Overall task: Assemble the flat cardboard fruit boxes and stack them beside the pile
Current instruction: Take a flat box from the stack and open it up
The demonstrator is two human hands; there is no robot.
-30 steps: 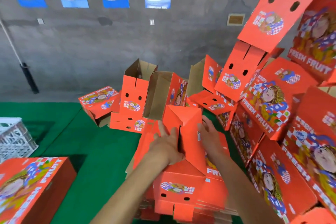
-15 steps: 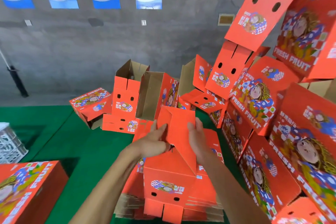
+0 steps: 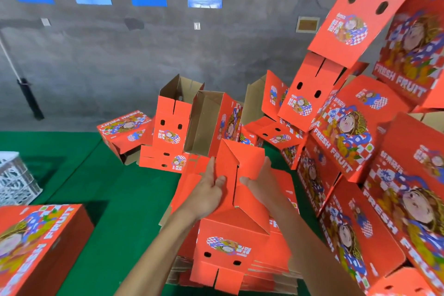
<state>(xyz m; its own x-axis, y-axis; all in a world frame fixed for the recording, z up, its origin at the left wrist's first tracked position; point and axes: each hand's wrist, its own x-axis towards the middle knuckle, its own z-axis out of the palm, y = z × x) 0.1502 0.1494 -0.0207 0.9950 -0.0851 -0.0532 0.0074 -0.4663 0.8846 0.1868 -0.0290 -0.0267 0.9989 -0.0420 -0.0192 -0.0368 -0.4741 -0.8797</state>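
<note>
A red fruit box (image 3: 230, 230) stands on end on the stack of flat red cardboard blanks (image 3: 276, 269), its end flaps pointing up and away from me. My left hand (image 3: 210, 191) presses its straight fingers against the left flap. From the other side, my right hand (image 3: 260, 185) presses the right flap (image 3: 249, 163) inward, fingers straight along its edge. The two flaps meet at an angle between my hands. Assembled boxes printed FRESH FRUIT are piled high on the right (image 3: 348, 142).
Open, partly folded boxes (image 3: 206, 122) lie tumbled by the grey wall ahead. A closed box (image 3: 40, 243) sits at the lower left, with a white plastic crate (image 3: 14, 180) beyond it. Green matting (image 3: 108, 187) covers the floor between them.
Both hands have slid up the box from its body to the end flaps and pushed them inward. The camera has moved closer and tipped slightly.
</note>
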